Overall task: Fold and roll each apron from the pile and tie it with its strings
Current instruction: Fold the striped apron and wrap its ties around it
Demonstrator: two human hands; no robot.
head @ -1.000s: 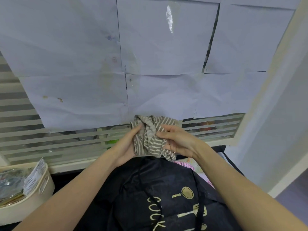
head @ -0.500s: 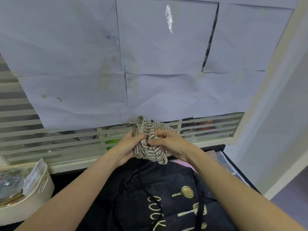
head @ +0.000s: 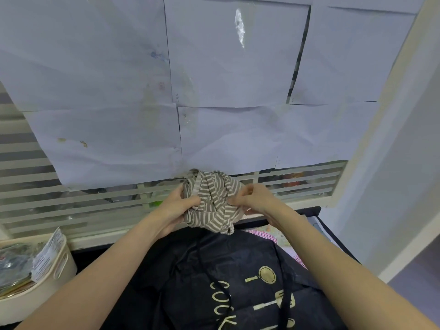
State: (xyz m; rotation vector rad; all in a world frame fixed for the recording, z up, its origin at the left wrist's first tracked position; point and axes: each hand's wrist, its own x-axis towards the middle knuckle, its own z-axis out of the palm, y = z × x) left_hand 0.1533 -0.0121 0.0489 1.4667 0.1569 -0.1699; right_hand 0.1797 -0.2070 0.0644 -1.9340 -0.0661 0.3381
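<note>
Looks like a makeshift back-room workspace, exact type unclear: white paper sheets (head: pixel 114 75) taped over a striped frosted glass partition (head: pixel 35 198) across the upper frame, cream plastic bin of packets (head: pixel 59 265) lower left, black "COOK"-printed apron (head: pixel 238 270) on a dark table at bottom centre.

striped apron bundle (head: pixel 212 201) held up between left hand (head: pixel 177 210) and right hand (head: pixel 253 198) | black apron (head: pixel 214 282) spread below | cream basket (head: pixel 54 265) at left

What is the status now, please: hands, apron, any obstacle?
Left hand and right hand grip the rolled grey-and-cream striped fabric apron. Held above black printed apron. No obstacle seen.
</note>
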